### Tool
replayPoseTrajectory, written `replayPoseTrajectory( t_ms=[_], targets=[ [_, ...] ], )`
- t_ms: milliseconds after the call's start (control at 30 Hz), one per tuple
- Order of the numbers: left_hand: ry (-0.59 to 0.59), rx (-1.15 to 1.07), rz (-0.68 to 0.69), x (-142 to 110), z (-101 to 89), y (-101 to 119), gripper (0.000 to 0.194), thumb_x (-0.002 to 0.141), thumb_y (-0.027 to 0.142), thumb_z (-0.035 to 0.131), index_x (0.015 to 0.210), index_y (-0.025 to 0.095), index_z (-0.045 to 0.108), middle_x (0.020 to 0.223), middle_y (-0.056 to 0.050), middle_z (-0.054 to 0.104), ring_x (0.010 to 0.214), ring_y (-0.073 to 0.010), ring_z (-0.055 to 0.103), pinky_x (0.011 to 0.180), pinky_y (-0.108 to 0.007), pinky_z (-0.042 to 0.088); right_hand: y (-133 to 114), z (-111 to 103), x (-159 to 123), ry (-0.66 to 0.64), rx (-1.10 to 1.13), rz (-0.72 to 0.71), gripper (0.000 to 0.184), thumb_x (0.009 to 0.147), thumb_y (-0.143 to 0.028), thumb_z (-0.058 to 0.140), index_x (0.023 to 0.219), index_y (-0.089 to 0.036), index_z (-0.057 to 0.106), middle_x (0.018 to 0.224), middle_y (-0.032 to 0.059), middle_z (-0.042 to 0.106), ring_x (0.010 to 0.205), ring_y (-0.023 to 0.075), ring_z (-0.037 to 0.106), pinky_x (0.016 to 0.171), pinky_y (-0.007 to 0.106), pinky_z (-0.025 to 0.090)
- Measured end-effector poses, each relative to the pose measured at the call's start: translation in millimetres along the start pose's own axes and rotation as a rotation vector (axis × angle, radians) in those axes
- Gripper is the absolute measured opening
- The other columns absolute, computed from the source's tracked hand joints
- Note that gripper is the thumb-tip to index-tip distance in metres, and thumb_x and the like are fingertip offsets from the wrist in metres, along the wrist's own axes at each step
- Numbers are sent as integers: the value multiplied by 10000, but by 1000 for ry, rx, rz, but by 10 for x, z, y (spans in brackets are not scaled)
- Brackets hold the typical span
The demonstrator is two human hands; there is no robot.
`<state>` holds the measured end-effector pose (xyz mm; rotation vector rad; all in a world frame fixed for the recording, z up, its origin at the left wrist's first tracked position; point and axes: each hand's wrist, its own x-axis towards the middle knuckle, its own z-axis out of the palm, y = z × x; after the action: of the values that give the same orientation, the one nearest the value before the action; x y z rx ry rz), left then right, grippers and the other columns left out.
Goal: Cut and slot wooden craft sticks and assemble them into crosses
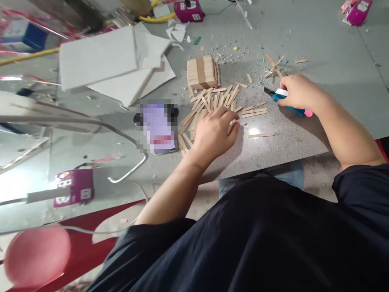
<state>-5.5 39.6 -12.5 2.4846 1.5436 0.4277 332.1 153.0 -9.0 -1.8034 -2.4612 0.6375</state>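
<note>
My left hand (216, 130) rests at the right side of a heap of loose wooden craft sticks (199, 111), thumb and forefinger apart, with nothing visible between them. In my right hand (299, 93) is a blue utility knife (278, 96), its dark tip pointing left. Between the hands lie a few sticks (255, 113) close together. A single stick (261, 135) with a small slot in its middle lies nearer the table edge. Behind the heap stands a banded bundle of sticks (202, 72).
A phone (159, 127) with a blurred screen lies left of the heap. White foam boards (100, 56) are stacked behind it. A bent metal rod (127, 172), a purple box (74, 186) and a red stool (38, 255) are at left. Crossed stick pieces (273, 65) lie beyond my right hand.
</note>
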Motion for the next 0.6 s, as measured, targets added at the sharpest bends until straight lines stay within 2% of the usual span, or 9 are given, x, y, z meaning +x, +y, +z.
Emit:
replayPoseTrajectory(
  t_ms=[67, 133, 233, 300, 367, 467, 600],
  targets=[
    [49, 24, -78, -169, -68, -132, 268, 1089, 315, 573, 1195, 228, 803, 1213, -150, 799, 1123, -346, 755, 1011, -536, 589, -117, -46, -52, 42, -35, 23, 313, 891, -481, 821, 1035, -229, 705, 990, 109, 733, 787, 266, 646, 696, 402, 437],
    [63, 38, -167, -392, -60, -227, 259, 1087, 333, 589, 1169, 229, 811, 1179, -152, 795, 1123, -356, 752, 1028, -559, 595, -278, -100, -136, 29, -38, -9, 298, 898, -480, 829, 997, -232, 697, 945, 82, 722, 793, 249, 639, 713, 392, 429],
    [72, 77, -316, -720, 62, -297, 271, 1051, 372, 660, 1199, 209, 818, 1249, -185, 778, 1189, -404, 726, 1061, -621, 579, -547, -137, -289, -127, -40, -107, 299, 889, -473, 856, 979, -233, 702, 910, 46, 718, 817, 232, 642, 735, 379, 426],
    [97, 66, -414, -866, 157, -315, 274, 1051, 358, 666, 1214, 208, 828, 1251, -194, 766, 1211, -406, 714, 1087, -640, 572, -697, -98, -375, -244, -39, -168, 282, 907, -469, 847, 993, -235, 714, 889, 32, 717, 801, 223, 646, 731, 376, 425],
    [97, 46, -451, -931, 215, -324, 269, 1064, 350, 650, 1196, 215, 843, 1212, -187, 754, 1152, -372, 724, 1064, -614, 597, -795, -10, -431, -313, -39, -264, 237, 924, -435, 830, 964, -236, 707, 926, 44, 739, 835, 231, 663, 742, 379, 434],
    [62, 37, -454, -905, 208, -332, 236, 1061, 305, 635, 1139, 257, 852, 1165, -150, 745, 1130, -345, 720, 1005, -575, 626, -852, 135, -455, -342, -50, -373, 128, 976, -328, 746, 910, -234, 690, 968, 69, 760, 897, 242, 681, 773, 380, 441],
    [-16, 40, -454, -775, 102, -316, 213, 1041, 235, 602, 1080, 225, 811, 1189, -158, 750, 1156, -364, 727, 979, -565, 635, -837, 197, -424, -328, -125, -339, 145, 983, -243, 660, 839, -229, 653, 891, 69, 729, 812, 225, 630, 714, 378, 384]
  ],
)
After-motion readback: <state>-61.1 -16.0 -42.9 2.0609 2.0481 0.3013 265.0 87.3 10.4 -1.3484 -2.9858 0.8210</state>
